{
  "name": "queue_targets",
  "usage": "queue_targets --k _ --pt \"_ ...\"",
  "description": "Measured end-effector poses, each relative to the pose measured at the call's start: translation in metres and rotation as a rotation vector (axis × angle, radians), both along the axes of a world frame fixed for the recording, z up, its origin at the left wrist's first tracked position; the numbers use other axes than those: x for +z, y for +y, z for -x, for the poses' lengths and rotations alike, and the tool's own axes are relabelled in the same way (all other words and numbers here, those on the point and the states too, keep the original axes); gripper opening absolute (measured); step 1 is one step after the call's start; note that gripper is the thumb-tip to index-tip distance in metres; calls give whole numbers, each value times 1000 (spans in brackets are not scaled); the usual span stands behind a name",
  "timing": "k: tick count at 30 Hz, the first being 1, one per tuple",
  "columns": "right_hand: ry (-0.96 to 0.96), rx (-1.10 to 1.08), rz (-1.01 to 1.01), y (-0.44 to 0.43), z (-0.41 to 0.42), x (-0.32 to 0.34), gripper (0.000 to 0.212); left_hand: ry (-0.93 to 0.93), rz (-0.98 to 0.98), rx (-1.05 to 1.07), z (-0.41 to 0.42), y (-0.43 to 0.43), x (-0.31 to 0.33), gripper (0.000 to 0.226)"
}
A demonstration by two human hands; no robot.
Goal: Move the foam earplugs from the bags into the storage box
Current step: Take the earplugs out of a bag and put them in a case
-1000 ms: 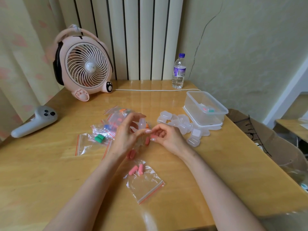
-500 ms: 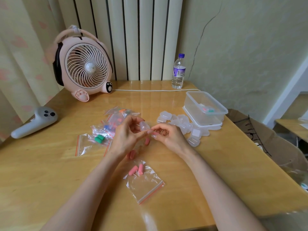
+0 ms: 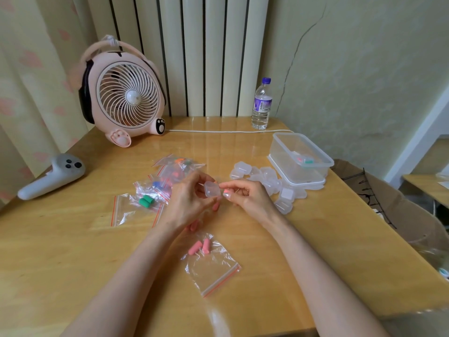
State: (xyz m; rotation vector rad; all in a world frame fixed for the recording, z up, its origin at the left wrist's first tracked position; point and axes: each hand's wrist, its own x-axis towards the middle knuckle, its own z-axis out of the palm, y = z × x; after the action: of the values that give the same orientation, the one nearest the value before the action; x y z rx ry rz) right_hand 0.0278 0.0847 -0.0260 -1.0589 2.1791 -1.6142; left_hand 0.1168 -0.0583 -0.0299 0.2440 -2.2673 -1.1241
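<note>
hands meet over the table [image 3: 73, 239]: left hand [image 3: 187, 203] curls its fingers around small clear case [image 3: 212, 189], right hand [image 3: 250, 198] pinches pink earplug [image 3: 227, 190] just beside the case, storage box [image 3: 284, 154] stands well apart at the right, bag [image 3: 213, 271] lies near the wrists.

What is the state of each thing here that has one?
Left hand: holds small clear case, apparently open.
Right hand: pinches pink earplug beside that case.
Storage box: upright, lid off.
Water bottle: upright, capped.
Near bag: lying flat, two pink earplugs inside; seal unclear.
</note>
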Motion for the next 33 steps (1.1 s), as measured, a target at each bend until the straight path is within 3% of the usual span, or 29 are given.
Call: queue_targets --k 3,7,14,17,20,24,33 --pt "-26 27 60 1 1 1 26 32 -8 36 -1 1 2 29" --pt "-37 -83 58 -2 6 -4 17 71 -60 87 2 -1 0 35" --pt "265 -34 -118 -11 4 -17 14 94 -162 78 5 -3 -3 38" --pt "284 36 -243 -11 1 -18 14 110 -225 43 5 -5 -4 44" --pt "305 37 -245 -11 -1 -19 16 63 -190 -8 5 -8 -5 52" --pt "395 17 -198 -14 -2 -21 14 53 -107 -2 5 -8 -7 40" --pt "7 -135 196 -4 2 -2 14 57 -209 -43 1 -3 -2 38"
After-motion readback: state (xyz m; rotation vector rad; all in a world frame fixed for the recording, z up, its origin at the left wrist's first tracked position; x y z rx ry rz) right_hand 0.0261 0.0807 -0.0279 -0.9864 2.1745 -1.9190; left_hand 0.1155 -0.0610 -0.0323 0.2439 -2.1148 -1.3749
